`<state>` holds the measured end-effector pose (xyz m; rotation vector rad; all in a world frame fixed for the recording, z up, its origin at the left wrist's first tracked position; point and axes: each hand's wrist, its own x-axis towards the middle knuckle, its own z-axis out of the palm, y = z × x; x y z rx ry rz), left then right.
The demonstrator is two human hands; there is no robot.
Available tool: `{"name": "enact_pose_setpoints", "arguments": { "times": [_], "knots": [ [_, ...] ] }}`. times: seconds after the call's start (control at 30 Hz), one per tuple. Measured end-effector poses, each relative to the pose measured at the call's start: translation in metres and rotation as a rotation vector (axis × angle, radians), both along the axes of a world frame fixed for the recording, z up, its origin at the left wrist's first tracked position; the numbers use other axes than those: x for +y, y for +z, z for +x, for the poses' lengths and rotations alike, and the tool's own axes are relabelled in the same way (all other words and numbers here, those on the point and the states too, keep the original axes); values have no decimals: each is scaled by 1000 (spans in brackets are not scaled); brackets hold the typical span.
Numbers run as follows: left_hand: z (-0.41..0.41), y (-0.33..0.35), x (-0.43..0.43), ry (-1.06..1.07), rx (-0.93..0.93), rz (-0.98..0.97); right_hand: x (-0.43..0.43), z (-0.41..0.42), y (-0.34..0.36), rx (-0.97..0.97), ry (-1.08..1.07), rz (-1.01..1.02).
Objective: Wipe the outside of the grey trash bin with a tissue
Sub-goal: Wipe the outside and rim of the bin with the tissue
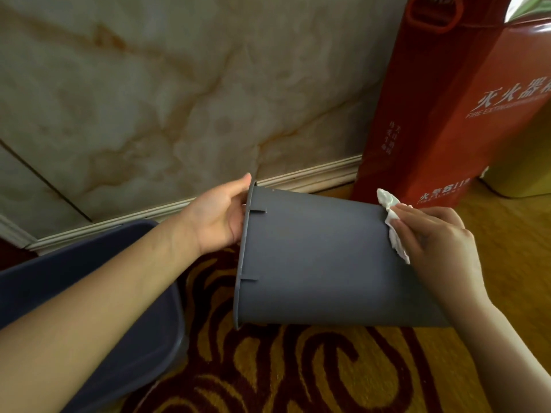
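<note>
The grey trash bin point(313, 263) is held on its side above the carpet, its rim to the left and its base to the right. My left hand point(219, 217) grips the rim, with fingers hidden inside the opening. My right hand point(438, 242) presses a crumpled white tissue point(392, 222) against the bin's outer wall near the base end. Part of the tissue sticks up past the bin's upper edge.
A dark blue plastic tub point(98, 296) sits on the floor under my left forearm. A red fire extinguisher box point(447, 108) stands against the marble wall point(149, 99) at the right, with a yellow container point(524, 162) beside it. Patterned red and gold carpet point(298, 371) lies below.
</note>
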<state>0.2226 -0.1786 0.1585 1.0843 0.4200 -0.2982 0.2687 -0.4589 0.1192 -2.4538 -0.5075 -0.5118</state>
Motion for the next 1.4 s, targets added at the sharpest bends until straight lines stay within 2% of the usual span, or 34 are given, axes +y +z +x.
{"name": "enact_pose_setpoints", "arguments": {
  "times": [0.13,0.23,0.33,0.4,0.57,0.63,0.73,0.83,1.0,1.07,1.17,1.4],
  "knots": [
    [5,7,-9,59,59,61,6,-9,13,-4,-20,133],
    [-1,7,-8,35,71,27,43,-20,33,-71,146,234],
    [-3,5,-8,19,60,10,95,-40,39,-115,464,141],
    [-4,4,-7,7,58,0,114,-53,34,-161,541,56],
    [-9,3,-7,-2,21,23,109,-36,30,-33,701,123],
    [-8,3,-9,16,23,40,109,-25,32,-25,781,85],
    [-7,6,-9,16,46,31,106,-23,26,-11,768,37],
    [-8,8,-11,-12,70,47,90,-28,15,-44,681,84],
    [-8,9,-14,59,74,76,81,-49,6,-140,495,148],
    [-8,9,-15,74,74,63,90,-66,6,-135,571,143],
    [-8,10,-14,74,74,56,102,-82,3,-120,721,23],
    [-7,8,-12,76,72,94,76,-70,-1,-77,944,-190]
  ]
}}
